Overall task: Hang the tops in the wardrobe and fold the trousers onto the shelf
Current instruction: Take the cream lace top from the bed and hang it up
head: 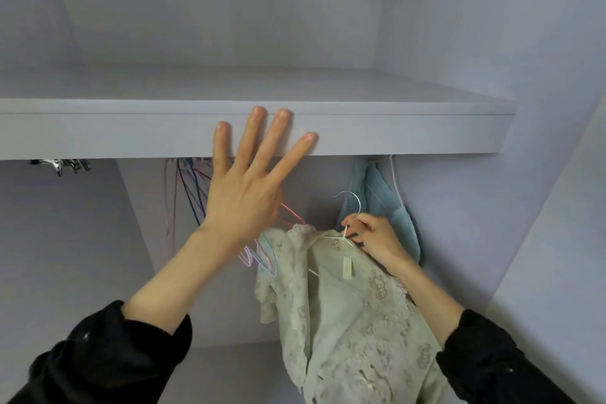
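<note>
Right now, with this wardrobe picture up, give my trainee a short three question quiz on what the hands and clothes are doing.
1. True or false: the left hand grips a hanger.
2. What does the right hand hold?
3. Which garment already hangs under the shelf: A, a blue top; B, black trousers; C, a red coat?

Key
1. False: it is raised with fingers spread in front of the shelf edge.
2. The white hanger carrying the pale green lace top, its hook not yet on a rail.
3. A: the blue top hangs at the right, with empty coloured hangers at the left.
</note>
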A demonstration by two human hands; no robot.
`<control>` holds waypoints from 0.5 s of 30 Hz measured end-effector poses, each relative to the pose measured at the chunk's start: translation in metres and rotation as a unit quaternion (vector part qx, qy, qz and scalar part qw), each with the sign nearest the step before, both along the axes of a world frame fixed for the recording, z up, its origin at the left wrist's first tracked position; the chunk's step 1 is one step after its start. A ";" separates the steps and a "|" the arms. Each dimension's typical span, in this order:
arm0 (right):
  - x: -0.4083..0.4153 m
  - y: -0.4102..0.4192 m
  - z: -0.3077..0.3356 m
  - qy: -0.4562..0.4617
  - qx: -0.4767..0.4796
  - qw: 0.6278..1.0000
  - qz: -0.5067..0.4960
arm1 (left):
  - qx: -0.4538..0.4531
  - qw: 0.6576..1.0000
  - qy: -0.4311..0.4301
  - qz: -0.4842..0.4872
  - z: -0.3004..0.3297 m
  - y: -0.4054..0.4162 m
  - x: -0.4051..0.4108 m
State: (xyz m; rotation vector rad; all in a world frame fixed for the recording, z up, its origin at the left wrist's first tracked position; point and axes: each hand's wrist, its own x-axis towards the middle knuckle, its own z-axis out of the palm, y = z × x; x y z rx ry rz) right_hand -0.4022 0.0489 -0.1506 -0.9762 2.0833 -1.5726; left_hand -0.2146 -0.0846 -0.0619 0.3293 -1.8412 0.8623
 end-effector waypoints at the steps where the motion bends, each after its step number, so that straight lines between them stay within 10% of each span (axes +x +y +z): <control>1: 0.000 0.001 -0.009 0.011 0.014 1.000 0.006 | -0.002 1.000 0.000 -0.001 0.000 0.000 0.000; 15: -0.037 -0.022 0.004 0.103 -0.068 0.976 -0.179 | 0.012 1.000 0.004 -0.004 0.000 0.006 0.001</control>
